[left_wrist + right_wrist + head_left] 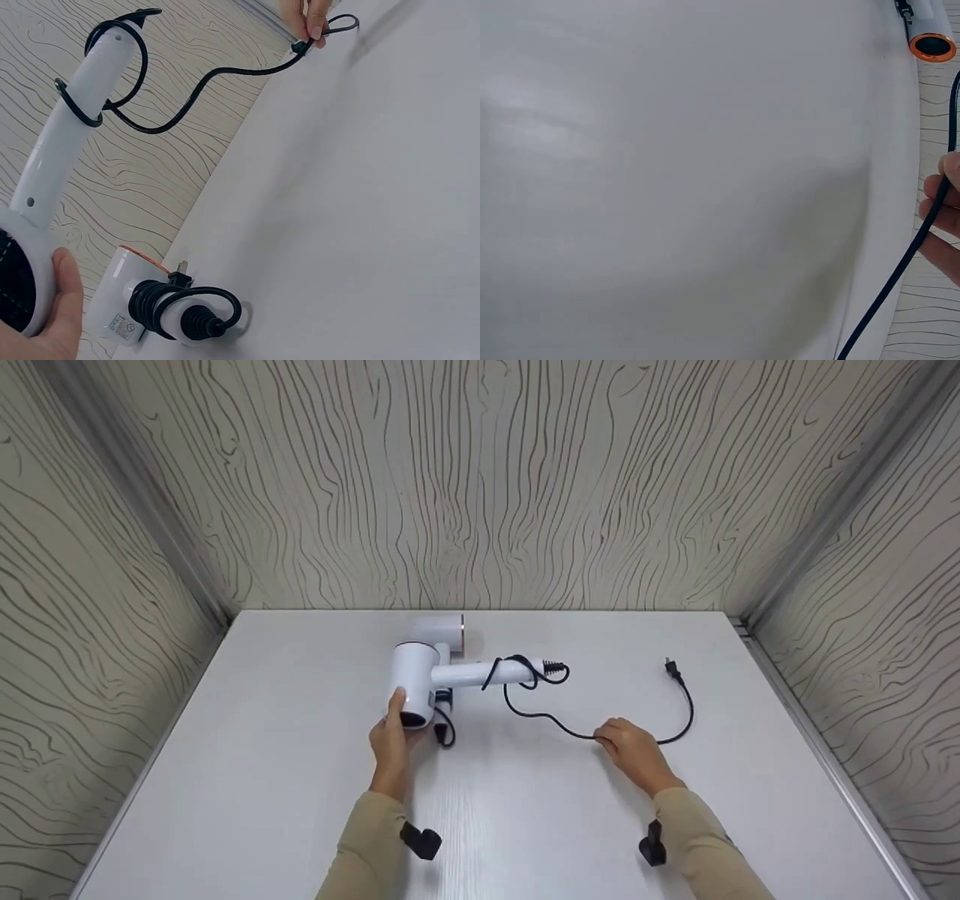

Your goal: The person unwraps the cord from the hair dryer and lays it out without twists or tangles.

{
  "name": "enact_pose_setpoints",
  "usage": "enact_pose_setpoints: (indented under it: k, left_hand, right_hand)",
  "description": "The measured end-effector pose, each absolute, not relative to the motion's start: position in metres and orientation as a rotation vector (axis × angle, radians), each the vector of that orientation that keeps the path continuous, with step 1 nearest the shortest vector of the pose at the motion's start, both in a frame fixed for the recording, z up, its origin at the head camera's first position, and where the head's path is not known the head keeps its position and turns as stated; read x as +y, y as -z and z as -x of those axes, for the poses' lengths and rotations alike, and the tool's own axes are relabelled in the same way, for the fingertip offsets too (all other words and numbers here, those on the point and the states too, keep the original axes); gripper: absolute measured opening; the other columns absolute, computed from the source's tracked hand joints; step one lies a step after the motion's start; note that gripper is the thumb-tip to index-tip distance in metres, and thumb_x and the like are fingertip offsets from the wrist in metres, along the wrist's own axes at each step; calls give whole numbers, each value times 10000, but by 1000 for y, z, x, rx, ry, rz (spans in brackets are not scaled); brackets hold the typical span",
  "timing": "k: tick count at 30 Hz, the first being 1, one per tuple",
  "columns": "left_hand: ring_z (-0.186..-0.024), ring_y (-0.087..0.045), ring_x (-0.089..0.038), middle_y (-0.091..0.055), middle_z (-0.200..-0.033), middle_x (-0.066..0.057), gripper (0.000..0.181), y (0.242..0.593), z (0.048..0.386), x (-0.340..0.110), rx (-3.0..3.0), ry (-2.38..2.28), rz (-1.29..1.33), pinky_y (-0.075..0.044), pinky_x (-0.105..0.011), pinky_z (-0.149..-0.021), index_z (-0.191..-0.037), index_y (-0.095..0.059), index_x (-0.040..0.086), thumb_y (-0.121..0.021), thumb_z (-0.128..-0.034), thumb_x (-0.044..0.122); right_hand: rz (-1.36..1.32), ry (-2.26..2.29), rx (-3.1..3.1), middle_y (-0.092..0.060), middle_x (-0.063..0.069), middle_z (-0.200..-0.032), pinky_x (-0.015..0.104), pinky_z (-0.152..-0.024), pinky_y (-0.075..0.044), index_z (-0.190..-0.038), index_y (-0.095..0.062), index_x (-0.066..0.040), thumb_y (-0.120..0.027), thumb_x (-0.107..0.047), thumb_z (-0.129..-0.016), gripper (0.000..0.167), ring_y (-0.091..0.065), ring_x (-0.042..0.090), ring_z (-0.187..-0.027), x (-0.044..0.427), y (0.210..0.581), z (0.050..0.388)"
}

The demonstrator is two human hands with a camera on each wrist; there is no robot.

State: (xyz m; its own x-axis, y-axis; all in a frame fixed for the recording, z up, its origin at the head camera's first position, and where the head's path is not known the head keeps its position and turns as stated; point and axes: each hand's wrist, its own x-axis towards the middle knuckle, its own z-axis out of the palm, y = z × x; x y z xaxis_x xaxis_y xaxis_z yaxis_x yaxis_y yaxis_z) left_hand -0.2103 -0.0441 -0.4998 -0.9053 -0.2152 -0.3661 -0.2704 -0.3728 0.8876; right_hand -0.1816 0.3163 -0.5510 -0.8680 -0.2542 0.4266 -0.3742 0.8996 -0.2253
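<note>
- I had the left hand (391,742) gripping the white hair dryer (415,671) by its barrel (410,660), its handle (469,673) pointing right, apparently raised above the worktop (262,780).
- I had the right hand (630,750) pinching the black cord (691,709), partway between its plug (673,667) and the stretch looped round the handle.
- Judgement: good cord work called for a steady barrel, light, even tension between the hands, and turns that did not cross.
- Judgement: a sharp tug risked straining the ribbed sleeve (553,667); swinging the dryer risked knocking the second dryer (439,631) just behind.
- Hidden: most left fingers, and part of the second dryer behind the held one.
- Right-wrist view cropped the right hand; I could not tell which dryer owned the orange-rimmed end (933,48), nor whether the plug touched the worktop.
</note>
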Motion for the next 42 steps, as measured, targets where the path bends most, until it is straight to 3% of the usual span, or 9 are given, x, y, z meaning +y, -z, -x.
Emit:
enact_pose_setpoints:
  k: [6, 13, 21, 30, 42]
  left_hand:
    - [-818, -658, -109, -543, -1200, -194, 750, 496, 210, -45, 1721, -2534, 661, -589, -362, -904, -1355, -412, -115, -482, -944, 509]
    - [-844, -647, -115, -497, -1267, -236, 770, 493, 212, -46, 1697, -2545, 667, -573, -386, -942, -1389, -359, -120, -472, -948, 502]
    - [-851, -648, -90, -558, -1163, -134, 728, 492, 211, -45, 1704, -2563, 644, -590, -329, -889, -1345, -436, -92, -479, -945, 514]
    - [-891, -646, -106, -515, -1248, -182, 729, 492, 213, -48, 1695, -2586, 647, -550, -400, -984, -1385, -394, -85, -468, -954, 498]
    - [-860, -667, -111, -569, -1209, -191, 711, 495, 210, -46, 1746, -2535, 603, -564, -387, -960, -1355, -436, -89, -460, -960, 501]
  right_hand:
    - [-480, -407, -2616, -598, 11, -797, 235, -650, -557, -760, -711, -81, -763, 13, -752, 108, -606, 120, -737, 325, 557, 180]
    - [-491, -390, -2568, -558, -13, -725, 222, -581, -518, -730, -704, -88, -786, 24, -714, 139, -555, 91, -667, 332, 562, 179]
    - [-474, -385, -2594, -599, -17, -747, 226, -629, -550, -717, -717, -90, -784, 34, -707, 141, -619, 123, -709, 339, 569, 175]
    - [-392, -401, -2690, -602, -15, -739, 250, -648, -540, -743, -728, -86, -765, 19, -740, 112, -599, 131, -718, 343, 573, 172]
    - [-265, -451, -2867, -642, 5, -784, 301, -684, -565, -812, -754, -55, -741, -2, -776, 65, -634, 138, -754, 337, 562, 171]
